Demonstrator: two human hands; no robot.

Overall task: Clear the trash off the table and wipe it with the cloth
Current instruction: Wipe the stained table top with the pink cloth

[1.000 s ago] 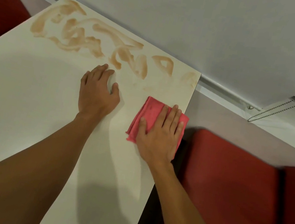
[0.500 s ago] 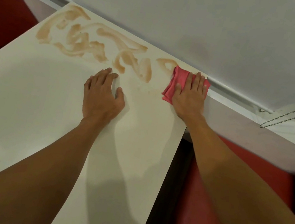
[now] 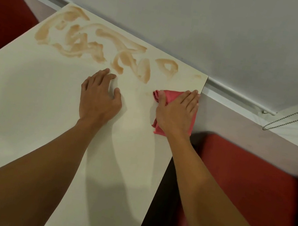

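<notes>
No trash shows on the table, so wiping is what remains; brown smears cover most of the far edge, untouched. The right hand presses the red cloth flat at the right edge, fingers straight and together; the left hand rests mid-table, fingers loosely spread. Half a second ago the cloth sat at the far right corner; it has since slid nearer.

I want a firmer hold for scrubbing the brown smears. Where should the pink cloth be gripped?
On the pink cloth, probably pinch the bunched left fold from above: it stands up as a ridge, while the rest lies flat under the right hand.
</notes>
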